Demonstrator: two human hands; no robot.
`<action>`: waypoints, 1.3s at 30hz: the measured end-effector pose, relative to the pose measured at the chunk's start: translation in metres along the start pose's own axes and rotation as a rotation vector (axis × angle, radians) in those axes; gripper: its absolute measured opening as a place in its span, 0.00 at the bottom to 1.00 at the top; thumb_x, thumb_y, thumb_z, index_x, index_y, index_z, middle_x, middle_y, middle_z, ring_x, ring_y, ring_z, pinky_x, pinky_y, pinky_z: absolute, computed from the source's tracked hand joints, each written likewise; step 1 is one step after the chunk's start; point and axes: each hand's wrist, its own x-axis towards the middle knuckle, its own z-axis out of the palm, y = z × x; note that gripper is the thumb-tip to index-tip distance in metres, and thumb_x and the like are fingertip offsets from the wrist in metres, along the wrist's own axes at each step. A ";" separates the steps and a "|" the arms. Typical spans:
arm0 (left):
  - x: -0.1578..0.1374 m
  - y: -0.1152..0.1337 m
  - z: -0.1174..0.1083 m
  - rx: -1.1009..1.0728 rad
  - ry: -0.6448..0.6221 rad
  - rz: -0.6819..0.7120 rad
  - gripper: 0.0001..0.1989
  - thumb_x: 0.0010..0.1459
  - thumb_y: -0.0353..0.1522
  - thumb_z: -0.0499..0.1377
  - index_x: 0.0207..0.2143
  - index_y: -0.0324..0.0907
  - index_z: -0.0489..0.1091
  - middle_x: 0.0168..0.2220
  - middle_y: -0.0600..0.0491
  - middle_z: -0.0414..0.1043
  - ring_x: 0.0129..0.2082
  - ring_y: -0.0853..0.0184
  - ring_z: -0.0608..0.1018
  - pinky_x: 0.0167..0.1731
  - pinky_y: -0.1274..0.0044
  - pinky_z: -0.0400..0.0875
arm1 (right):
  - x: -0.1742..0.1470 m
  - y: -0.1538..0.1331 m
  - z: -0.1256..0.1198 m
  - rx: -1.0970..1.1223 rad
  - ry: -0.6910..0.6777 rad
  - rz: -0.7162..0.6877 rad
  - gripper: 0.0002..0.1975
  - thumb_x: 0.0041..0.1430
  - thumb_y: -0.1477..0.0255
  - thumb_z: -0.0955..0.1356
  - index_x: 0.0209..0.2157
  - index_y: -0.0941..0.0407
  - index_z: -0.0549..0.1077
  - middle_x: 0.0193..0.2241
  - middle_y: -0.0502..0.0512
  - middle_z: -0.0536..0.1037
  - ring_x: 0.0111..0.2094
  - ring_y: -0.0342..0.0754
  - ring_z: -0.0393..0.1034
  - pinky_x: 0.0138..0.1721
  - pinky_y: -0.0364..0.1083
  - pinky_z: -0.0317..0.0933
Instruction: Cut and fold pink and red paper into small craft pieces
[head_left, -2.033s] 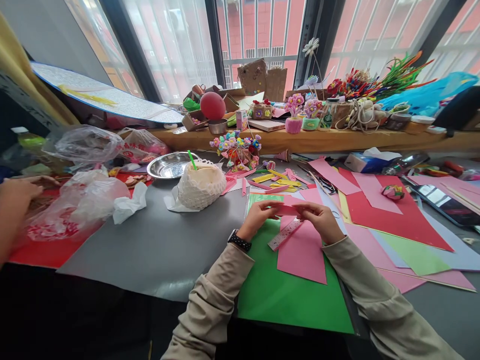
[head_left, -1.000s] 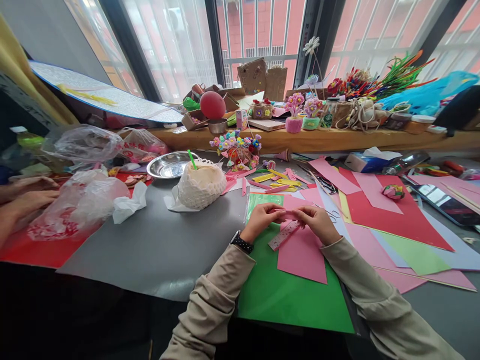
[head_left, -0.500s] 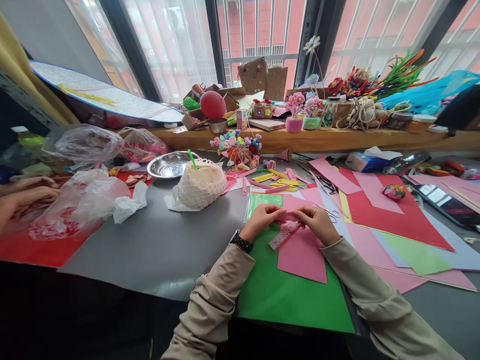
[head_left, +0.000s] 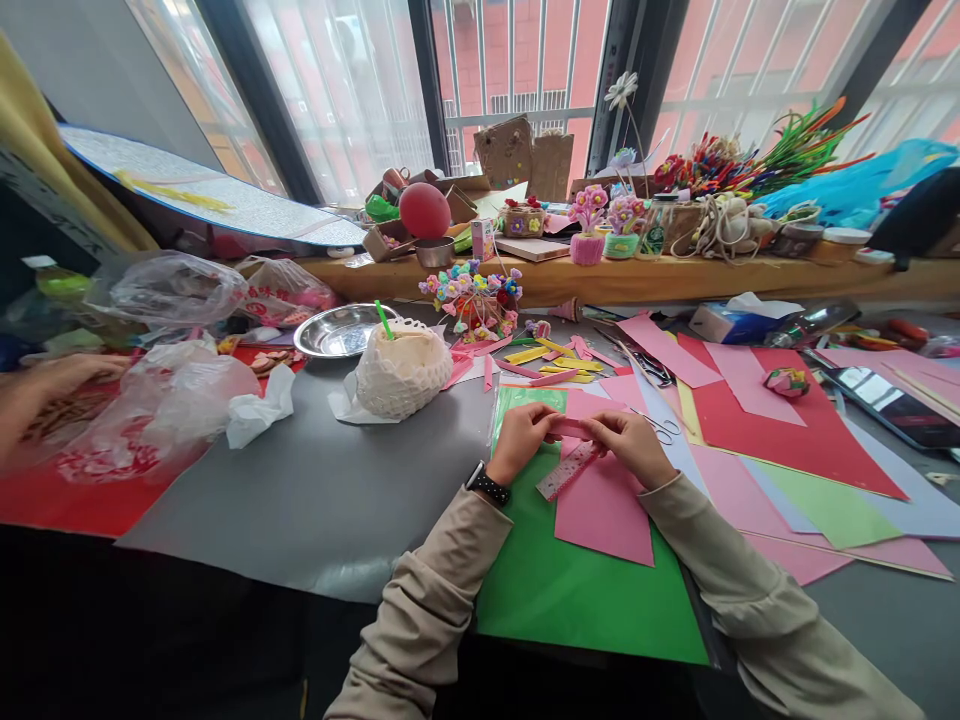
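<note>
Holding one small pink strip (head_left: 571,427) between the left hand (head_left: 524,437) and the right hand (head_left: 630,444), just above the far part of the pink sheet (head_left: 606,520) and near the upper end of the ruler (head_left: 568,471). Gripping by both ends, with thumb and forefinger of each hand pressed together, almost without a gap at the tips, and with only a short piece visible in the middle. Seems to be, by judgement, a careful folding or straightening of this strip; cannot tell a finished crease from a flat edge, because of the fingers in front. For good work, first bring the long edges level, and only after that press. Start from the middle and go slowly outward to each end, with even force from both thumbs. Do not pull hard sideways, for fear of tearing or bending such a narrow piece. Rest the wrists low above the green sheet (head_left: 592,615), for steadier fingers. If needed, lay the strip flat and rub the crease with the ruler, for a sharper line. Compare the width with the yellow strips (head_left: 527,355) and loose pink strips (head_left: 553,378) lying beyond the hands. Be careful also of the scissors (head_left: 664,430), lying just beyond the right hand.
</note>
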 end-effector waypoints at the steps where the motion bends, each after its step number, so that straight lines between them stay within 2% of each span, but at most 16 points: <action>1: 0.000 -0.001 0.000 0.007 -0.003 0.004 0.09 0.47 0.35 0.52 0.24 0.37 0.67 0.19 0.55 0.66 0.17 0.74 0.71 0.17 0.84 0.64 | 0.000 0.000 -0.001 0.001 0.003 0.003 0.12 0.46 0.65 0.63 0.23 0.59 0.69 0.14 0.47 0.67 0.15 0.40 0.62 0.19 0.39 0.58; 18: 0.001 0.003 -0.002 -0.036 0.007 0.004 0.09 0.46 0.35 0.53 0.23 0.37 0.66 0.19 0.56 0.65 0.16 0.74 0.70 0.17 0.84 0.63 | 0.001 0.003 -0.004 0.061 0.060 0.039 0.14 0.44 0.62 0.64 0.23 0.60 0.71 0.12 0.48 0.68 0.15 0.41 0.63 0.20 0.41 0.60; 22: -0.001 0.005 -0.002 -0.084 -0.009 -0.023 0.09 0.45 0.35 0.54 0.24 0.37 0.66 0.19 0.56 0.66 0.17 0.73 0.71 0.17 0.83 0.64 | 0.001 0.004 -0.012 0.156 0.170 0.032 0.16 0.44 0.61 0.64 0.27 0.61 0.72 0.19 0.52 0.72 0.19 0.42 0.65 0.23 0.41 0.62; 24: -0.001 0.005 -0.002 -0.079 -0.015 -0.017 0.09 0.46 0.35 0.54 0.24 0.37 0.66 0.19 0.56 0.66 0.18 0.73 0.71 0.17 0.83 0.64 | 0.001 0.003 -0.014 0.166 0.182 0.030 0.17 0.44 0.61 0.64 0.27 0.61 0.72 0.21 0.54 0.72 0.21 0.42 0.65 0.24 0.42 0.62; 29: -0.002 0.004 -0.002 -0.034 -0.016 0.008 0.09 0.46 0.35 0.53 0.24 0.36 0.66 0.19 0.56 0.66 0.17 0.74 0.70 0.17 0.84 0.63 | 0.000 0.000 -0.014 -0.025 0.032 -0.037 0.16 0.43 0.60 0.64 0.23 0.60 0.71 0.20 0.53 0.72 0.21 0.43 0.64 0.25 0.42 0.60; 31: -0.002 0.003 -0.003 -0.041 -0.017 0.003 0.09 0.46 0.35 0.54 0.24 0.36 0.66 0.19 0.56 0.66 0.17 0.74 0.70 0.17 0.84 0.63 | 0.000 0.000 -0.012 -0.121 0.033 -0.075 0.16 0.44 0.60 0.63 0.22 0.59 0.71 0.18 0.52 0.71 0.20 0.43 0.63 0.23 0.42 0.58; 35: 0.000 0.003 -0.003 -0.184 0.048 -0.054 0.10 0.43 0.36 0.56 0.24 0.36 0.66 0.18 0.56 0.66 0.17 0.75 0.69 0.18 0.83 0.64 | -0.001 0.002 -0.007 -0.187 0.135 -0.123 0.16 0.46 0.59 0.62 0.21 0.58 0.69 0.16 0.51 0.68 0.19 0.42 0.61 0.21 0.41 0.55; 39: 0.001 0.005 -0.003 -0.446 0.058 -0.155 0.17 0.38 0.33 0.61 0.32 0.36 0.62 0.25 0.54 0.69 0.23 0.73 0.72 0.25 0.81 0.67 | -0.004 0.002 0.002 -0.113 0.239 -0.124 0.15 0.48 0.61 0.61 0.21 0.58 0.67 0.16 0.50 0.67 0.19 0.42 0.61 0.22 0.41 0.56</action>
